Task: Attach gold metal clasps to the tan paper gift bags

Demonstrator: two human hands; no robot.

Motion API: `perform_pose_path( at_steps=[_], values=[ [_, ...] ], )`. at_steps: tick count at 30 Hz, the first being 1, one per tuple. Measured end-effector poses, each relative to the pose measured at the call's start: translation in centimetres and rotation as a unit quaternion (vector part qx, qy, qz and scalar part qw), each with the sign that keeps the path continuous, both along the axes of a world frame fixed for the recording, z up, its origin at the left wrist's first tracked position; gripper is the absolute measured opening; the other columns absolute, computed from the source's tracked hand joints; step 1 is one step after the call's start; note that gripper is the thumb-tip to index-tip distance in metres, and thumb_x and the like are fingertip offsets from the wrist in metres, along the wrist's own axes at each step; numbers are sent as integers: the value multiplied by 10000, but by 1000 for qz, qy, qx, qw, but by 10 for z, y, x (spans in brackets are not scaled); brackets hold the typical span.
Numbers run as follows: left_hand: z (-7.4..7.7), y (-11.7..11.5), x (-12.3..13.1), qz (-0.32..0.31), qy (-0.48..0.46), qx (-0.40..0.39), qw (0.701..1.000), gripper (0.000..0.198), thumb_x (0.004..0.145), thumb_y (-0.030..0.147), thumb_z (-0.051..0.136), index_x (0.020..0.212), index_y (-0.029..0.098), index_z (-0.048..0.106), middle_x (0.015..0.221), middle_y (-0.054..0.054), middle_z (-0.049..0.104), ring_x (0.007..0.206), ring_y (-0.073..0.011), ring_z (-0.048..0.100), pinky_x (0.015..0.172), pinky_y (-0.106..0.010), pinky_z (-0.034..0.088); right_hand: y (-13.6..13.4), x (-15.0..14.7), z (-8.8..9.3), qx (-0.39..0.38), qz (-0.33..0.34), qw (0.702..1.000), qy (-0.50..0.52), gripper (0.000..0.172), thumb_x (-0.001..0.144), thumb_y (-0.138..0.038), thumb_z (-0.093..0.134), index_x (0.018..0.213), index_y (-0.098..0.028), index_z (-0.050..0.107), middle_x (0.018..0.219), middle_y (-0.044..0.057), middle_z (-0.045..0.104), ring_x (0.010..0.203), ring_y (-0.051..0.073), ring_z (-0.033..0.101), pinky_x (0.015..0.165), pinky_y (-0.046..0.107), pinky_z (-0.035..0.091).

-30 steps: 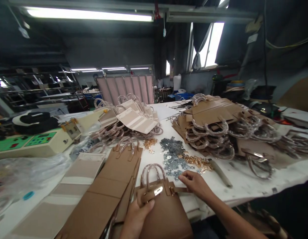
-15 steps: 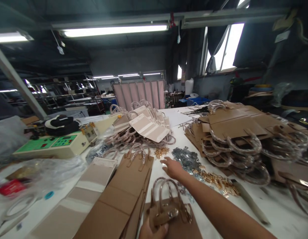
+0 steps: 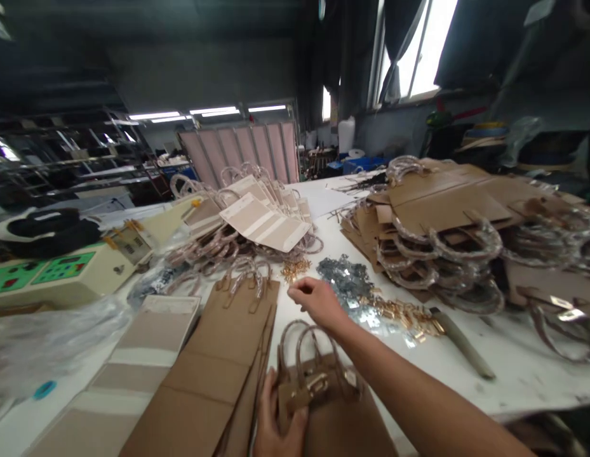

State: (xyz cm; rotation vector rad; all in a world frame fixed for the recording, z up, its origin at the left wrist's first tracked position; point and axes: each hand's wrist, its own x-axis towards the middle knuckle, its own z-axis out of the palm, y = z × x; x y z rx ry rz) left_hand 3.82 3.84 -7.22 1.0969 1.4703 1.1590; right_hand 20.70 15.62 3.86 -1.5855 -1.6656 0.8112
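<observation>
My left hand (image 3: pixel 278 422) grips the top edge of a brown bag (image 3: pixel 342 409) near the bottom of the view, thumb beside a short strap tab. A gold metal fitting (image 3: pixel 317 384) sits on that tab, under plastic-wrapped handles. Over the white table, my right hand (image 3: pixel 319 306) is closed in a pinch; whatever its fingertips hold is too small to make out. Just beyond them lies a little heap of small gold pieces (image 3: pixel 295 270). Flat grey metal plates (image 3: pixel 345 276) are spread to the right of this hand, with larger gold fittings (image 3: pixel 406 315) alongside.
Brown bag pieces with wrapped handles are piled on the right (image 3: pixel 461 197). Cream-lined pieces (image 3: pixel 266 222) are heaped at the back. Long brown panels (image 3: pixel 204 374) lie left of my left hand. A dark-handled tool (image 3: pixel 463 346) rests at right, a machine with green panels (image 3: pixel 66 273) at left.
My right hand's fingers have gone from spread to pinched beside the small gold pieces. My left hand stays on the bag. The view has tilted down and turned slightly right.
</observation>
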Motion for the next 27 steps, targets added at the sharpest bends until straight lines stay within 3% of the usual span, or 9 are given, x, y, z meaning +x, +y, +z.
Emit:
perform_pose_path(
  at_steps=[2, 4, 7, 12, 14, 20, 23, 25, 27],
  values=[
    [3, -7, 2, -31, 45, 0, 999, 778, 838, 478, 717, 1528, 241, 445, 1522, -121, 558, 1442, -329, 490, 1243, -520, 331, -59, 2, 0, 11, -6, 986, 164, 241, 1001, -400, 576, 1086, -204, 687, 994, 41, 730, 850, 162, 668, 738, 253, 523],
    [4, -8, 5, -50, 65, 20, 996, 722, 861, 458, 701, 1518, 271, 471, 1529, -97, 556, 1420, -328, 513, 1226, -525, 363, -111, 0, -7, -12, 8, 950, 311, 184, 842, -370, 776, 892, -210, 700, 881, 7, 713, 796, 156, 641, 713, 242, 499],
    [3, -5, 9, -62, 97, 61, 991, 562, 881, 443, 679, 1414, 284, 601, 1513, -76, 572, 1420, -324, 508, 1244, -527, 333, -150, -5, -32, -95, 2, 922, 375, 166, 765, -317, 823, 783, -205, 702, 752, -17, 688, 696, 134, 592, 649, 231, 450],
    [5, -5, 12, -73, 144, 105, 981, 316, 947, 482, 598, 1159, 296, 742, 1535, -52, 542, 1469, -312, 443, 1266, -548, 266, -138, 2, -76, -105, -32, 895, 432, 261, 771, -416, 832, 800, -189, 705, 708, -14, 688, 647, 125, 588, 646, 240, 456],
    [7, -8, 11, -89, 143, 110, 980, 264, 953, 472, 594, 1043, 271, 741, 1545, -61, 524, 1468, -319, 438, 1255, -564, 277, -134, 4, -81, -120, -23, 885, 449, 350, 786, -507, 816, 820, -181, 694, 664, -15, 672, 584, 119, 574, 591, 237, 453],
    [10, -17, 5, -155, 115, 138, 971, 108, 867, 288, 690, 942, 211, 683, 1539, -130, 492, 1452, -335, 453, 1220, -546, 342, -144, -1, -80, -116, -23, 912, 392, 409, 827, -576, 768, 790, -180, 674, 607, -19, 644, 534, 117, 556, 525, 228, 443],
    [6, -23, 7, -130, 98, 162, 973, 323, 836, 251, 728, 1151, 224, 661, 1545, -134, 482, 1418, -312, 504, 1186, -492, 415, -146, -2, -85, -106, -25, 919, 379, 413, 831, -585, 769, 795, -181, 687, 618, -7, 662, 541, 130, 574, 533, 238, 465],
    [4, -30, 10, -76, 93, 181, 976, 597, 829, 257, 756, 1385, 257, 538, 1582, -141, 434, 1349, -288, 570, 1110, -453, 501, -147, -1, -90, -102, -38, 913, 393, 432, 824, -611, 767, 800, -186, 688, 617, 1, 670, 538, 148, 588, 537, 258, 489],
    [3, -38, 13, -23, 124, 217, 968, 681, 824, 283, 785, 1436, 279, 487, 1587, -142, 415, 1316, -282, 588, 1034, -430, 554, -147, -1, -94, -92, -52, 911, 399, 441, 818, -626, 769, 796, -193, 686, 638, 12, 689, 557, 168, 614, 554, 277, 507]
  ],
)
